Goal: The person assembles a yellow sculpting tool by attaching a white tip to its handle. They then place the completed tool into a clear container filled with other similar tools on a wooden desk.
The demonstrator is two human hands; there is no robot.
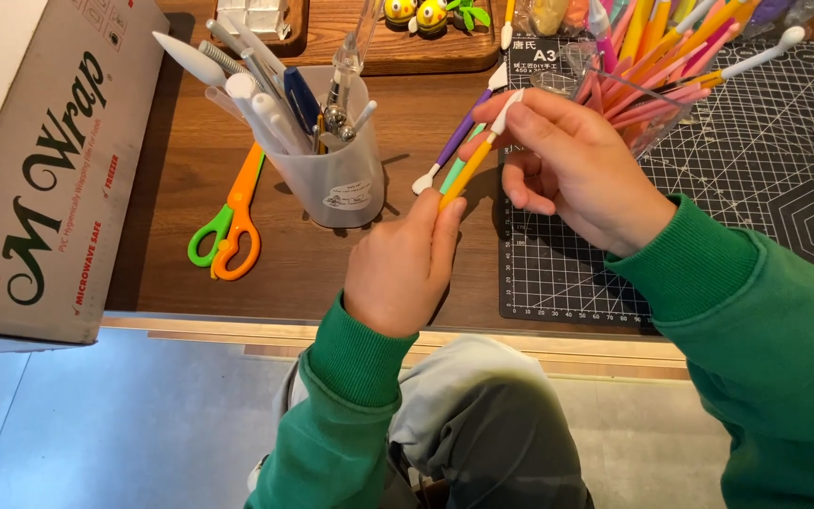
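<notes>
Above the tabletop (237, 283), the orange modelling tool (463, 177) slants from near-left to far-right, its near end pinched in the left hand (405, 269) grip, its white far tip pinched by the right hand (572, 170).

Your surface (190, 160) carries: one pair of scissors (230, 221), one translucent tool cup (332, 170), one cardboard box (40, 160), one cutting mat (756, 170), one wooden tray (398, 42). Your hands hold three modelling tools (463, 170).

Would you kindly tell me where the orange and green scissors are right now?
In the head view, the scissors lie flat on the wooden table, left of the translucent tool cup and right of the cardboard box.
</notes>
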